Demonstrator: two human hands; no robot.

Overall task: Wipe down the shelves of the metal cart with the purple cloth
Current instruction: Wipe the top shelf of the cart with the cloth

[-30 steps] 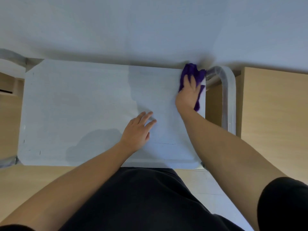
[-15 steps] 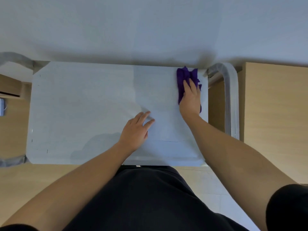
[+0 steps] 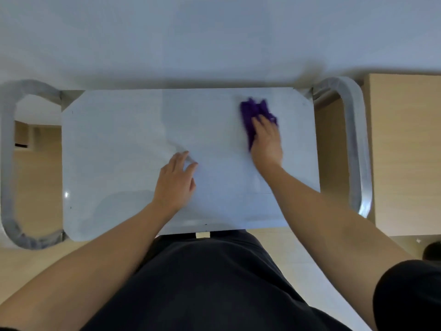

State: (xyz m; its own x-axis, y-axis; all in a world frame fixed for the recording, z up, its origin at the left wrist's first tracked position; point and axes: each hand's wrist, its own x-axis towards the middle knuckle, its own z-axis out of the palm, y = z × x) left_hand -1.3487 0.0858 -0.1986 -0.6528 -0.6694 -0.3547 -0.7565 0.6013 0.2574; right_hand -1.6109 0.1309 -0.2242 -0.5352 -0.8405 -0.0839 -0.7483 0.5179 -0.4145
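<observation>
One purple cloth (image 3: 253,115) on the cart's top shelf (image 3: 119,151), far right, pressed under the right hand (image 3: 267,144), fingers flat. Left hand (image 3: 175,182) rests mid-shelf, fingers straight, slightly spread. Two handles (image 3: 355,144), one per end.

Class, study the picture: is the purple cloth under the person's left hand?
No, the purple cloth lies under the right hand, while the left hand rests flat on the cart's top shelf.
</observation>
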